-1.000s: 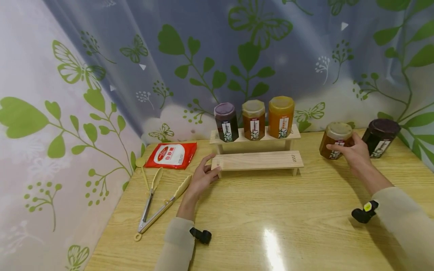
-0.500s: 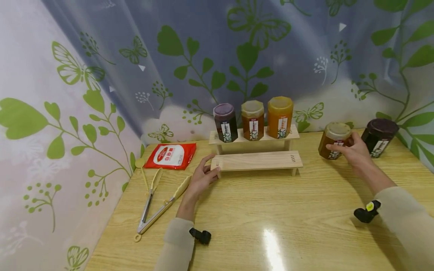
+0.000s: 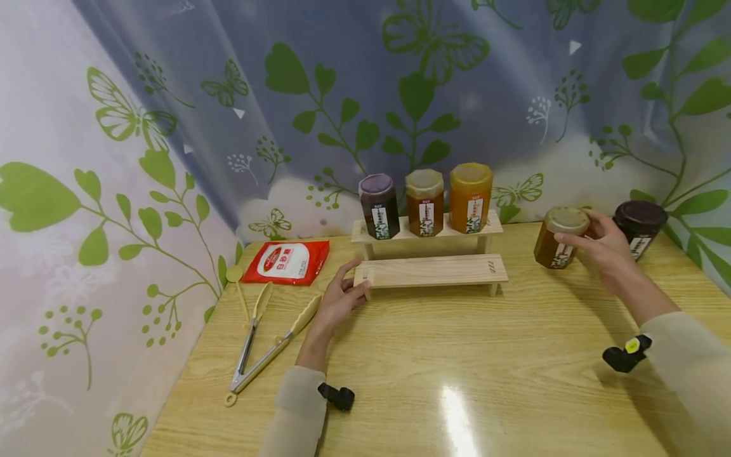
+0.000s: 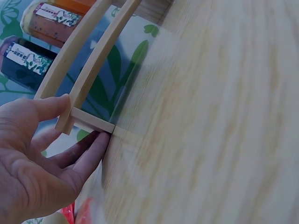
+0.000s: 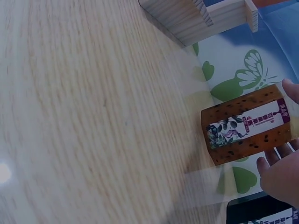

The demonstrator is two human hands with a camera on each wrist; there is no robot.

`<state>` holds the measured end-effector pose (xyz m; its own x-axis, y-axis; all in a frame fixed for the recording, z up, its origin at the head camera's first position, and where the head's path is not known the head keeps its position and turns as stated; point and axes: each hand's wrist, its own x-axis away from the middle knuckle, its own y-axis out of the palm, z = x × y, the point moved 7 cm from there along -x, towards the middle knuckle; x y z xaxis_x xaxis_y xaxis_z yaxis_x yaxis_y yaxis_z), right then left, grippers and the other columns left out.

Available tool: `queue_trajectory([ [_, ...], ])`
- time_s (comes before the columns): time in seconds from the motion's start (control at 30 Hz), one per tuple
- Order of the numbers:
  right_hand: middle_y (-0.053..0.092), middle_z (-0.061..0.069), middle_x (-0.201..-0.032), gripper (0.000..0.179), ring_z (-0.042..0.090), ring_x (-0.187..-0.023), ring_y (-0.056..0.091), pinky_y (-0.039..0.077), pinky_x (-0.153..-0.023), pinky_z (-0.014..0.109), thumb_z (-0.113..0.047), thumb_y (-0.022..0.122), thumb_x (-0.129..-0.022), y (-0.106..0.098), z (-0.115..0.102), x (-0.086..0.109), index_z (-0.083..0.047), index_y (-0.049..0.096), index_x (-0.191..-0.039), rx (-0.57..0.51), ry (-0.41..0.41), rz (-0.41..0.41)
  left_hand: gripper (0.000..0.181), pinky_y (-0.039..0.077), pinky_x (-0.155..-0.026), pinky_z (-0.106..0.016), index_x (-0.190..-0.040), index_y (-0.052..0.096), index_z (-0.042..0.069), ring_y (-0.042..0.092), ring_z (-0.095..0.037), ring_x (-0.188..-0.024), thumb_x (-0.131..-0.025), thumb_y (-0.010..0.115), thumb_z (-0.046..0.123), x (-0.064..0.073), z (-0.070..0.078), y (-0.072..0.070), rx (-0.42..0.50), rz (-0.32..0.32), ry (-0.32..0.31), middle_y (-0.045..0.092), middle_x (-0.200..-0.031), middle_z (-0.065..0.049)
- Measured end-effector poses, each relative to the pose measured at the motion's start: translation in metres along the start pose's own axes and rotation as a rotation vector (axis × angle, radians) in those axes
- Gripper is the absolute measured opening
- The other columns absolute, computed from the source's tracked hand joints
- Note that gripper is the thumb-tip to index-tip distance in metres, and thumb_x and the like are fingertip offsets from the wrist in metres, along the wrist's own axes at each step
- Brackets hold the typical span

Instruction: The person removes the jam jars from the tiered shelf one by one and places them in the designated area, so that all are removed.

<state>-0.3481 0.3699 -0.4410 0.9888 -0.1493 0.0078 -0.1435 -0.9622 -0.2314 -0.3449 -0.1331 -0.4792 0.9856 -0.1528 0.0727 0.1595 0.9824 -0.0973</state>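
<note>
L hand [image 3: 339,301] reaches fwd from the bottom edge, slightly L of center; it grips the L end of the two-tier wooden rack [image 3: 432,271]. L wrist view: thumb + fingers bent round the end of the lower tier, some at its short leg. R arm comes in from the lower R; R hand [image 3: 610,249] has thumb in front, fingers behind, curled round the upper part of an amber-brown faceted jar [image 5: 247,125], i.e. grasping it. That jar's at the far side of the table [image 3: 411,355], R of the rack, well apart from it; label on front, dark bits visible in the contents.

Just beyond the R hand, partly hidden by it: a dark jar [image 3: 639,219], dark lid, near-black contents.

Upper tier, L to R: purple-lidded jar [image 3: 379,209] w/ v. dark contents; pale-lidded jar [image 3: 414,206] w/ reddish-brown contents; orange jar [image 3: 464,203], yellow lid, orange contents. All 3 upright, labels fwd, small gaps btwn.

L side: red-and-white packet [image 3: 316,261] lying flat, tongs [image 3: 259,368] spread w/ yellow tips, yellow spoon [image 3: 235,274] near both.
</note>
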Motion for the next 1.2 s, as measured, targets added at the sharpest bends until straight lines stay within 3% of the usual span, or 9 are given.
queue_trajectory([
  [0.17,0.014,-0.004,-0.174,0.087,0.016,-0.159,0.011,0.014,-0.129,0.033,-0.026,0.071,-0.101,-0.001,-0.008,0.001,-0.024,0.015,-0.168,-0.080,0.005,-0.005,0.064,0.055,-0.102,-0.047,-0.162,0.038,0.017,0.063,-0.035,-0.124,-0.104,0.065,0.010,0.000,0.000,0.000,0.007,-0.001,-0.007,0.058,-0.141,-0.027],
  [0.33,0.016,-0.008,-0.173,0.084,0.012,-0.160,0.007,0.011,-0.130,0.035,-0.029,0.070,-0.102,-0.004,-0.017,0.000,-0.027,0.018,-0.168,-0.017,-0.022,0.006,0.064,0.055,-0.103,-0.048,-0.162,0.038,0.017,0.062,-0.037,-0.124,-0.104,0.066,0.011,0.001,0.000,0.000,0.004,0.002,-0.005,0.058,-0.140,-0.027],
  [0.57,0.033,-0.009,-0.167,0.081,0.012,-0.155,0.026,0.013,-0.129,0.031,-0.030,0.070,-0.101,-0.014,-0.035,-0.004,-0.029,0.023,-0.166,-0.002,-0.070,0.010,0.064,0.056,-0.102,-0.046,-0.162,0.038,0.018,0.063,-0.035,-0.124,-0.104,0.066,0.012,0.000,-0.001,0.001,0.005,-0.002,-0.006,0.058,-0.141,-0.025],
  [0.8,0.031,-0.009,-0.169,0.080,0.012,-0.156,0.023,0.004,-0.130,0.036,-0.030,0.069,-0.102,-0.015,-0.053,-0.007,-0.031,0.021,-0.166,-0.006,-0.080,-0.013,0.064,0.055,-0.102,-0.048,-0.162,0.038,0.017,0.062,-0.037,-0.124,-0.104,0.065,0.011,-0.002,0.000,0.000,0.001,-0.003,0.004,0.058,-0.140,-0.026],
  [1.2,0.036,-0.004,-0.166,0.071,0.015,-0.156,0.023,0.020,-0.127,0.026,-0.018,0.070,-0.101,0.000,-0.074,-0.004,-0.028,0.033,-0.161,-0.126,-0.164,-0.050,0.063,0.053,-0.104,-0.049,-0.161,0.039,0.018,0.062,-0.038,-0.126,-0.104,0.065,0.011,-0.001,-0.001,0.000,-0.022,0.010,-0.011,0.058,-0.140,-0.026],
])
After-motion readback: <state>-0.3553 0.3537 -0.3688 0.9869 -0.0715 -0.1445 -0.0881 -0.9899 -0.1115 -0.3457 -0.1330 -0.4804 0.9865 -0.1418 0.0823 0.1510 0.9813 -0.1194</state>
